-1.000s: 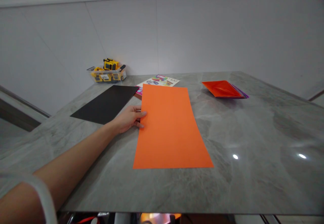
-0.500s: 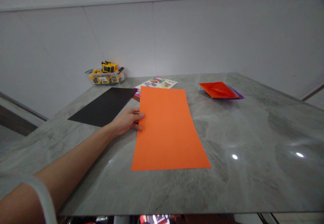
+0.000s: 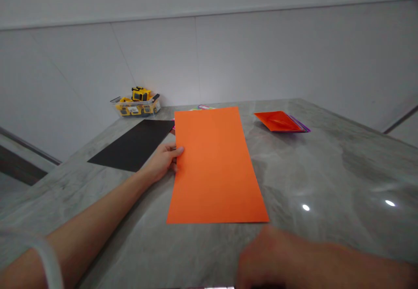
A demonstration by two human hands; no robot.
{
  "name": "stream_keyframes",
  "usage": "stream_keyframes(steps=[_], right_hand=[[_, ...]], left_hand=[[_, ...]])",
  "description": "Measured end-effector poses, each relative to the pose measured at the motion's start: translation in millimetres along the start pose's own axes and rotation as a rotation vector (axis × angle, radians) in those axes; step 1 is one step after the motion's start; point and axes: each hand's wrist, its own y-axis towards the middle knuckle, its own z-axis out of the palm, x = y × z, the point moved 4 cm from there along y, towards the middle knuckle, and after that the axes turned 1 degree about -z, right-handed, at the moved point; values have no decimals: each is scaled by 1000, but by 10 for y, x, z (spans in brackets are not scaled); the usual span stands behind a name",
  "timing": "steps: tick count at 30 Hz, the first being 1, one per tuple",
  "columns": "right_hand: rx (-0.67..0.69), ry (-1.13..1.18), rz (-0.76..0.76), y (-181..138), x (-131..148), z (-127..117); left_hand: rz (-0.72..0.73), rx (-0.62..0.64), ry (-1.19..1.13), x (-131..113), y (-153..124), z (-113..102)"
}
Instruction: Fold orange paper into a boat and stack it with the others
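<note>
Step in hand: by my reading, the orange sheet (image 3: 215,167) is being taken up or squared by its left long edge; nothing on it is creased yet.
Left hand (image 3: 161,162): reaches in from the near left corner of the table (image 3: 326,180). It is closed on the sheet's left edge about halfway along, with the thumb on top and the fingers seemingly tucked beneath.
Right hand (image 3: 281,258): a blurred shape low at the near edge of the table, just short of the sheet's near right corner. It touches nothing I can make out, and I cannot tell whether the fingers are spread or closed.
Next move calls for: a second hold on the paper, I'd judge. One pinch at mid-edge leaves a sheet this thin free to sag or swing, so the near right corner wants steadying with a light touch.
Orange sheet, place: about the middle of the table, a little left of centre, its length running from the near edge toward the far edge. The near short edge lies on the stone; the far end looks slightly raised.
Orange sheet, look: plain, flat, matt orange, with clean corners and no folds or marks.
Black sheet (image 3: 133,145): flat toward the left edge of the table, just beyond the left hand.
Folded orange paper (image 3: 277,121): toward the far right, well apart from the sheet, resting on purple sheets (image 3: 302,127).
Toy trucks in a tub (image 3: 139,103): at the far left corner, by the wall.
</note>
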Motion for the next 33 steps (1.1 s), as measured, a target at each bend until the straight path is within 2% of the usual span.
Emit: stream_keyframes(steps=[1,2,4,5,6,7,8,9,12,14,17,19,21,22,24,27,29,31,33], right_hand=[[-62,-8,12,39,-33,-169],[-187,-26,48,81,-106,-363],[-708,-136,58,115,-315,-821],[-915,-206,69,128,-459,-993],[-1063,-204,74,157,-633,-1122],[-1159,-107,66,200,-830,-1211],[-1211,86,67,256,-1047,-1262],[-1217,332,79,322,-1257,-1272],[-1081,527,77,481,-1546,-1192],[-958,658,26,511,-1547,-1107],[-748,1035,-91,494,-1423,-993],[-683,1166,-123,472,-1337,-952],[-678,1173,-95,476,-1287,-924],[-705,1153,-62,484,-1281,-918],[-845,1132,-1,485,-1305,-941],[-1223,1125,-2,409,-1402,-1035],[-1433,1051,-43,341,-1461,-1073],[-1482,885,-38,314,-1480,-1053],[-1384,615,2,330,-1430,-983]], left_hand=[[41,-53,-4,11,19,-19],[75,-101,-7,26,42,-34],[118,-183,-12,59,96,-47],[126,-206,-16,74,125,-40],[131,-222,-20,84,153,-25],[136,-231,-25,90,177,-3],[141,-231,-31,89,194,26],[148,-222,-38,85,202,60],[163,-123,-63,64,176,189],[156,-15,-70,55,125,273],[141,107,-69,48,53,346],[138,143,-75,46,35,358],[130,155,-87,44,37,348],[123,153,-93,40,42,335],[107,131,-121,18,48,294],[22,112,-361,-32,25,253],[-33,161,-569,-68,-19,305],[-44,254,-686,-93,-78,431],[-40,296,-753,-79,-132,572]])
